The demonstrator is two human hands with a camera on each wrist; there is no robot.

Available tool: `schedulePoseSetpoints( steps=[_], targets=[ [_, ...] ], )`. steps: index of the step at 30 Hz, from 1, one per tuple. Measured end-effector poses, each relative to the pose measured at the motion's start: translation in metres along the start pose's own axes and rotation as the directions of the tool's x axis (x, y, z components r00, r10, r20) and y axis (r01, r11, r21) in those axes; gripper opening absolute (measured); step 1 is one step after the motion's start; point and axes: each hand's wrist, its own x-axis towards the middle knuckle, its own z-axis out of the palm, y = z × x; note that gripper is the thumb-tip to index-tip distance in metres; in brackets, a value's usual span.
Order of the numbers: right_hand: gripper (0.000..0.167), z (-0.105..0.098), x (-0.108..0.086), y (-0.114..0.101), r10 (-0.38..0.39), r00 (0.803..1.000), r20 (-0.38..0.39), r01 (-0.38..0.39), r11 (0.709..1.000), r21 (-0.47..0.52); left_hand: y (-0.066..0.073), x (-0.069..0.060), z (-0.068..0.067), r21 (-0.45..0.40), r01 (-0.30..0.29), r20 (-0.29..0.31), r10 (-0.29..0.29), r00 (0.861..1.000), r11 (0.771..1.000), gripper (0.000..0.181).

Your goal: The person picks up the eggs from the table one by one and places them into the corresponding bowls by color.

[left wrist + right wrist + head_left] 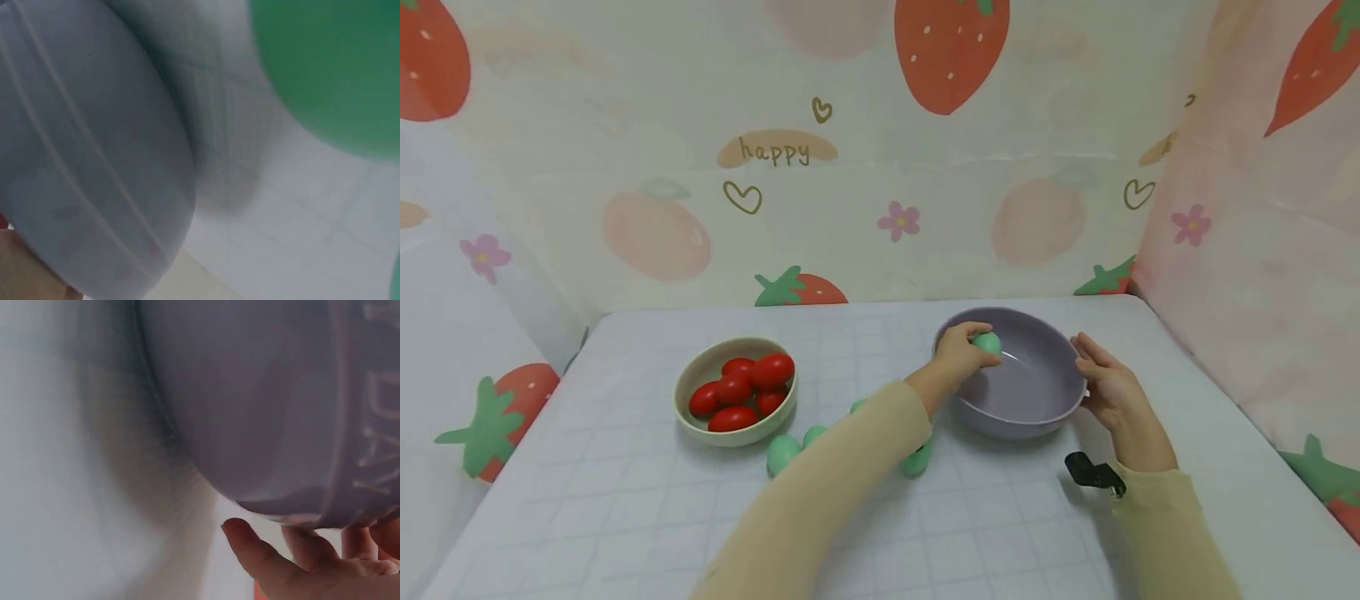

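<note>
In the head view the left hand (pixel 961 354) pinches a green egg-shaped piece (pixel 987 343) over the inside of the purple bowl (pixel 1030 392). The right hand (pixel 1116 404) has its fingers against the bowl's right side. The right wrist view shows fingertips of the right hand (pixel 312 559) touching the outer wall of the purple bowl (pixel 250 412). More green pieces (pixel 784 454) lie on the table, partly hidden by the left sleeve. The left wrist view has the bowl's outer wall (pixel 94 150) and a blurred green piece (pixel 337 75).
A cream bowl (pixel 688 387) with several red oval pieces (pixel 733 390) stands left on the white gridded table (pixel 587 517). A black object (pixel 1093 473) sits at the right wrist. Printed cloth walls (pixel 865 183) stand behind and at the sides.
</note>
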Motion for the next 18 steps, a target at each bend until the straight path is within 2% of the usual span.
schedulePoseSetpoints(
  steps=[3,6,11,13,15,18],
  targets=[
    [0.060,0.002,0.000,0.000,-0.012,1.000,0.000,0.012,1.000,-0.017,-0.002,0.005,0.009,-0.048,0.065,-0.020,-0.066,0.998,0.997,0.054],
    [0.060,0.004,0.000,-0.001,-0.013,1.000,0.003,0.013,0.999,-0.031,-0.006,0.011,0.015,-0.037,0.107,-0.055,-0.109,0.993,0.994,0.052],
    [0.060,0.005,0.001,-0.003,-0.004,1.000,-0.003,0.004,1.000,-0.029,-0.013,0.018,0.022,0.083,0.119,-0.098,-0.111,0.989,0.989,0.051],
    [0.059,0.005,0.001,-0.003,-0.001,1.000,-0.012,0.001,0.999,-0.041,-0.014,0.020,0.023,0.142,0.135,-0.114,-0.119,0.986,0.981,0.050],
    [0.059,0.005,0.002,-0.004,-0.002,1.000,-0.015,0.001,0.998,-0.056,-0.014,0.021,0.025,0.187,0.169,-0.124,-0.147,0.981,0.968,0.051],
    [0.059,0.005,0.002,-0.005,0.001,1.000,-0.028,-0.003,0.998,-0.066,-0.013,0.024,0.026,0.206,0.234,-0.119,-0.213,0.970,0.950,0.053]
  ],
)
